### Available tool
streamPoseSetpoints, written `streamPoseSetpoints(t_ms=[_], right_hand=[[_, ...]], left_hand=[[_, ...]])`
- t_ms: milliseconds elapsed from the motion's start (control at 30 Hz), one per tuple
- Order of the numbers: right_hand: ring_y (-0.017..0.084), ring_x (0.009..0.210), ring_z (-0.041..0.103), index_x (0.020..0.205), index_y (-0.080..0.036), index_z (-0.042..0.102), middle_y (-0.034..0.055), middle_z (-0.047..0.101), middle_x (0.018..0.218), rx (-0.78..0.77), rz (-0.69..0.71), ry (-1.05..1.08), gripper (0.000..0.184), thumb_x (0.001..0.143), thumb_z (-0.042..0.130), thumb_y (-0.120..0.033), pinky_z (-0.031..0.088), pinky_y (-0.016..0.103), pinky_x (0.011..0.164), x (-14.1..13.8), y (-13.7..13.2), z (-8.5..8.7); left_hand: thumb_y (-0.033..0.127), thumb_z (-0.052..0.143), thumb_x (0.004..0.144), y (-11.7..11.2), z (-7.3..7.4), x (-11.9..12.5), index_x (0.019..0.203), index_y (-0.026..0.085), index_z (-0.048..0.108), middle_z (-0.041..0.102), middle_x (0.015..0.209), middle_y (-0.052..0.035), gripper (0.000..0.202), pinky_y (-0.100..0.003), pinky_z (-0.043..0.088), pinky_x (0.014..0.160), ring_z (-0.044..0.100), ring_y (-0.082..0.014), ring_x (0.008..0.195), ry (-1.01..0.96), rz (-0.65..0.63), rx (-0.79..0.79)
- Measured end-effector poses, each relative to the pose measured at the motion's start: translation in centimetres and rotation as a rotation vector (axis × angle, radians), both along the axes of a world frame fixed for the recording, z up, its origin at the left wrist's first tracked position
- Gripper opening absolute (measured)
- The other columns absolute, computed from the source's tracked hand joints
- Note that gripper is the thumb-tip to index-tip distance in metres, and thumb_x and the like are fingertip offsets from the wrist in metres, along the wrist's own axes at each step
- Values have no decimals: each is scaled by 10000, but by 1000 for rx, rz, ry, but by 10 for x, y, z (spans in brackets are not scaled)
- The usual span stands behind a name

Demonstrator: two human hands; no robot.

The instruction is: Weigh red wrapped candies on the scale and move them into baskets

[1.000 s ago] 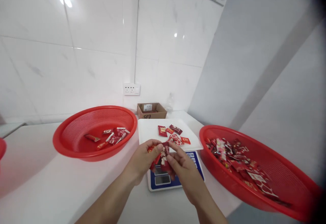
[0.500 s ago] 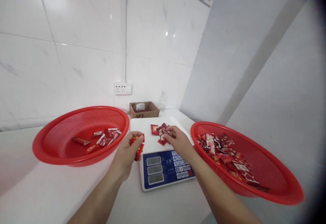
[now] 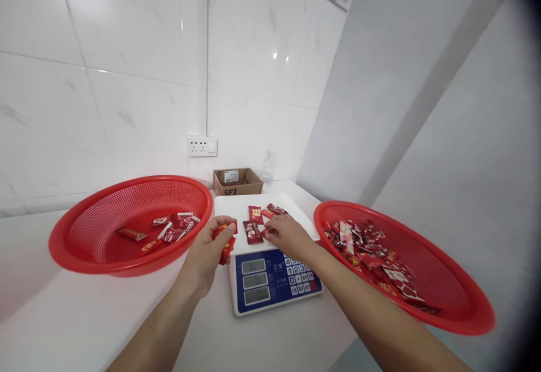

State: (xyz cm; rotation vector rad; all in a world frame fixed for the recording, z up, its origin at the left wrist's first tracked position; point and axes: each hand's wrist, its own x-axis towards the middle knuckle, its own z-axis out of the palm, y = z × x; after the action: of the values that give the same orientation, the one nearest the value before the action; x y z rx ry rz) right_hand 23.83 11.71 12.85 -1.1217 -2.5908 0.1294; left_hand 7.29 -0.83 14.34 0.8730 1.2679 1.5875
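My left hand (image 3: 207,252) is closed around red wrapped candies (image 3: 226,248) with yellow print, at the near left side of a digital scale (image 3: 276,282). Over the scale's white pan (image 3: 236,203), the fingers of my right hand (image 3: 289,237) pinch a small dark red wrapped candy (image 3: 266,232), partly hidden by the fingers. Beside it on the pan lie a dark red candy packet (image 3: 252,233), a red one with gold print (image 3: 255,213) and another dark one (image 3: 277,209) farther back. My right hand covers part of the pan.
To the left stands a red mesh basket (image 3: 84,237) with several wrapped candies. A second red basket (image 3: 460,299) on the right holds many more. Behind the scale are a cardboard box (image 3: 237,181) and a clear bottle (image 3: 267,166), close to the tiled wall with a socket (image 3: 202,146).
My right hand has moved slightly down on the pan, and the candies there lie more spread out. A dark packet now lies nearer my left hand, which still holds its candies.
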Motion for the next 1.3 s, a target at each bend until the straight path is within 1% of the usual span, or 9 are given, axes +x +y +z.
streamPoseSetpoints(t_ms=[200,367,467,567,700,767,867,1033,1300], right_hand=[[209,1019,531,906,-197,676,65,665,1014,8,13,40,249,772,501,-81,389,348,900,4,2,-2],[223,1143,474,1070,-231,636,49,611,1179,56,280,130,264,848,493,-225,298,414,1015,-13,-11,-1],[251,1198,430,1058,-240,648,45,588,1223,19,338,55,265,875,458,-262,280,467,1020,-20,-14,-7],[267,1221,405,959,-230,683,42,607,1197,3,312,35,236,862,468,-229,283,493,1015,-18,-8,-9],[226,1168,473,872,-212,696,59,635,1140,9,277,73,241,830,471,-137,287,450,1033,-3,4,-3],[206,1149,491,908,-196,688,73,637,1127,-1,220,95,261,821,457,-112,294,418,1036,7,9,2],[211,1136,502,1026,-171,652,88,623,1144,-35,50,93,281,812,473,-133,355,370,991,26,15,7],[245,1072,561,1147,-168,595,110,617,1166,-91,-178,-82,369,788,510,-163,402,344,917,54,24,12],[220,1020,588,1064,-255,646,43,665,1082,-51,-128,-121,377,742,509,-114,415,297,859,52,29,5]], left_hand=[[423,642,680,-2,0,0,893,209,556,466,625,57,313,-173,328,409,380,-60,473,1,-2,-4],[440,654,664,-2,1,1,896,212,553,466,612,64,341,-174,327,408,397,-63,468,0,0,0],[440,664,647,-2,3,1,896,210,553,479,624,60,357,-176,331,403,406,-65,467,-10,9,0],[430,662,654,-3,5,0,900,203,556,479,635,54,351,-176,341,411,414,-65,479,-20,15,8],[421,653,670,-5,6,-2,903,198,565,479,640,48,335,-177,347,418,411,-63,483,-19,11,12],[419,650,677,-5,5,-2,902,203,567,479,641,51,322,-176,348,420,411,-62,487,-21,4,12],[420,647,684,-4,4,-3,899,207,568,488,660,50,313,-175,346,419,415,-59,490,-22,-2,20],[425,655,678,-3,4,-3,897,204,570,501,708,41,323,-177,354,413,424,-60,494,-3,4,33],[442,662,665,-4,3,-2,894,201,572,499,679,44,345,-179,354,416,428,-64,486,-4,-1,32]])
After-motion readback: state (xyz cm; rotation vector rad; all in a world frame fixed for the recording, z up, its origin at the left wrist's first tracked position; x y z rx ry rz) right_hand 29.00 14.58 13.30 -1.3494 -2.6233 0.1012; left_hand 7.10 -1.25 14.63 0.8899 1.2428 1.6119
